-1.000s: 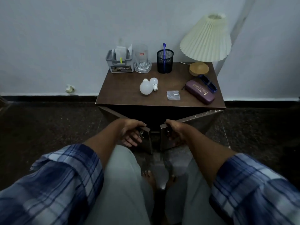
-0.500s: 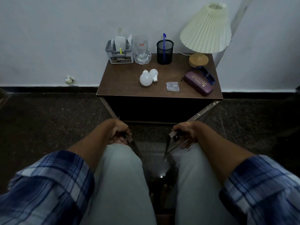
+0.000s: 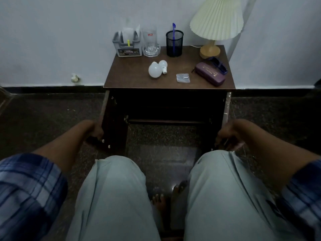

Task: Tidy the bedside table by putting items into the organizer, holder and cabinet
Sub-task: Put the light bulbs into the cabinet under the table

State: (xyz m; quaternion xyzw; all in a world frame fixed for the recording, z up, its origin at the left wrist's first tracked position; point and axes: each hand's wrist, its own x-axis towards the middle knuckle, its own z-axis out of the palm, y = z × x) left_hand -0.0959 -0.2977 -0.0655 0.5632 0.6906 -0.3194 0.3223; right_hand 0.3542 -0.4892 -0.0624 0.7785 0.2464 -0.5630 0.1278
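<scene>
Both cabinet doors now swung fully wide versus a second ago, when they were only part open; person has backed off a bit, knees spread. Cabinet [image 3: 166,108] under the desk [image 3: 132,73] stands open, inside dark, contents can't be made out.

Loose items on the desk: two bulbs [image 3: 157,68] touching each other near centre, small clear packet [image 3: 182,78] just right of them, purple glasses case [image 3: 209,73] at the right with blue sunglasses [image 3: 219,64] just behind it. My read on handling: bulbs light, glass-like, fragile and free to roll, so cup the globe, don't pinch the base. Packet flat, thin, slippery; probably slide to the desk edge or nip a corner. Case looks rigid, easy wrap across the middle. Sunglasses light, take by the frame, not the lenses.

Back row: grey organizer [image 3: 127,45] with papers, glass mug [image 3: 150,43] touching its right side, black mesh holder [image 3: 174,43] with a blue pen [image 3: 173,35], lamp [image 3: 216,20] in the back right corner.

Left hand [image 3: 97,131] closed over the outer edge of the left door [image 3: 112,122], fingertips curled round to the inner face, forearm reaching down and out. Right hand [image 3: 227,138] low at the right door [image 3: 227,108], fingers bent, but too dark and blurred; can't tell if it grips the door or is loose.
</scene>
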